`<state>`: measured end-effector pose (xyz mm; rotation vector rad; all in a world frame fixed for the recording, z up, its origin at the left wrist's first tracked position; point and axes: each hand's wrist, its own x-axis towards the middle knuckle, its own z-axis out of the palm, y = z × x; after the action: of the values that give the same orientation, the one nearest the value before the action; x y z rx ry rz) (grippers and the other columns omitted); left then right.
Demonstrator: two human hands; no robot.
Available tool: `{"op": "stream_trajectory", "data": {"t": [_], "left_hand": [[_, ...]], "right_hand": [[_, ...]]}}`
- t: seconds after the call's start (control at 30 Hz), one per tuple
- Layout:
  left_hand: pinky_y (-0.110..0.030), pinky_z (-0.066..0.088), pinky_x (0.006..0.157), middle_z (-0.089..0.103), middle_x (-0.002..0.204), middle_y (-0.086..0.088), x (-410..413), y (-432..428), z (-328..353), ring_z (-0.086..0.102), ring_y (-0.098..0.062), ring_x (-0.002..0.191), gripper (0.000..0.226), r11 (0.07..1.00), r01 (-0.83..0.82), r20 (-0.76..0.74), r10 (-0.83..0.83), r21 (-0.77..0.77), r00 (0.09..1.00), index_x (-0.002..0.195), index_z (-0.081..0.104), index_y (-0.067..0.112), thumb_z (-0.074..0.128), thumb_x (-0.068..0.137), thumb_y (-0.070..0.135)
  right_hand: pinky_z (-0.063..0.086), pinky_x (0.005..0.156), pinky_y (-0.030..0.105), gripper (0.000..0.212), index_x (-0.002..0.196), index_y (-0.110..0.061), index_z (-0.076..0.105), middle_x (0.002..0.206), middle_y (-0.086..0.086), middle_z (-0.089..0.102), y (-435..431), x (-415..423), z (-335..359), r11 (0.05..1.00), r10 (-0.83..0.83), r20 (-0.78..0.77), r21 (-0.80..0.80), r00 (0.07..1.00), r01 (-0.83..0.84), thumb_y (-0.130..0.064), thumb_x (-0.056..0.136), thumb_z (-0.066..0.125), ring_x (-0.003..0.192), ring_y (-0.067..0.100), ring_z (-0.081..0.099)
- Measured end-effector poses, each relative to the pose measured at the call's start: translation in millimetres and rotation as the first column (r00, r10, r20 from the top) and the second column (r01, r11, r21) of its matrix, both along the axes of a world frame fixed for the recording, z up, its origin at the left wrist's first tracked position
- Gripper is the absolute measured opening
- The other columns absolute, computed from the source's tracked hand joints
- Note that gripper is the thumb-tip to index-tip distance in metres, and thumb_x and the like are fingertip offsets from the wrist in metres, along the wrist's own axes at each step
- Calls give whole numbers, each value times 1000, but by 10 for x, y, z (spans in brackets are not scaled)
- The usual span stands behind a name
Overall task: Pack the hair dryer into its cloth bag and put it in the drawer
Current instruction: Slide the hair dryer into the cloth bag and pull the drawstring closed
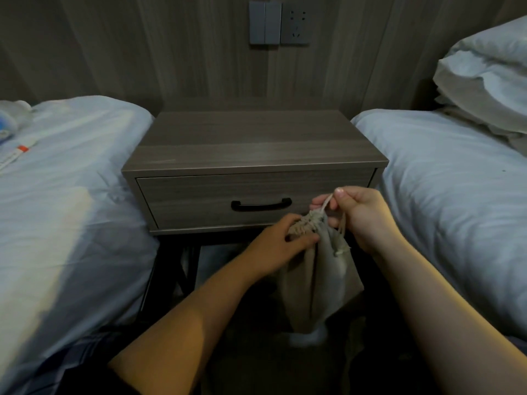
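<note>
Beige, coarse-woven cloth bag (316,275) hangs bulging in front of the nightstand's closed drawer (251,202). The left hand (281,245) pinches its puckered, gathered neck, and the right hand (360,216) is clamped on the pale drawstring (328,202), pulled taut. White bedding (71,195) lies on both sides.

Both forearms are bare up to the elbow, with no watch, ring or bracelet. The left hand (278,246) and the right hand (362,216) wear no gloves, and the nails are short and unpainted.
</note>
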<state>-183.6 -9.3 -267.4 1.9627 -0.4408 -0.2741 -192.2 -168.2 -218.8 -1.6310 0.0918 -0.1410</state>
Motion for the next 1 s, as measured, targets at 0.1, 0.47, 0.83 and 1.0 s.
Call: {"op": "stream_trajectory", "data": {"t": [0.1, 0.47, 0.83, 1.0], "left_hand": [[-16, 43, 66, 62, 68, 20, -48, -85, 6, 54, 9, 66, 12, 986, -65, 67, 76, -153, 995, 76, 57, 32, 67, 83, 30], [-22, 48, 69, 66, 83, -8, -52, 25, 220, 62, -14, 77, 32, 941, -160, 36, 178, -297, 983, 88, 65, -1, 54, 92, 29], [-33, 53, 72, 73, 93, -13, 286, 289, 358, 69, -24, 86, 35, 646, -543, -583, 181, -536, 792, 94, 70, 12, 53, 90, 42], [-27, 47, 71, 65, 105, -5, 294, 328, 237, 62, -19, 92, 39, 844, -518, -435, 419, -136, 797, 118, 58, 13, 62, 86, 36]], "right_hand": [[53, 47, 23, 41, 60, 0, 46, 77, 18, 68, -9, -51, 125, 981, 21, 53, 193, 998, -31, -9, 98, 36, 63, 19, 70], [42, 103, 27, 61, 118, -32, 59, 125, -6, 63, -289, 134, -483, 853, 505, -298, 28, 810, -521, -70, 72, 51, 121, 10, 56], [42, 56, 24, 31, 63, -21, 63, 48, -11, 62, -31, 53, -513, 978, 92, -59, -183, 994, -102, -14, 92, 54, 48, -2, 54], [42, 54, 16, 25, 69, -21, 65, 60, -2, 59, 70, 10, -316, 982, -89, 96, -159, 991, 104, -13, 91, 55, 52, -2, 52]]}}
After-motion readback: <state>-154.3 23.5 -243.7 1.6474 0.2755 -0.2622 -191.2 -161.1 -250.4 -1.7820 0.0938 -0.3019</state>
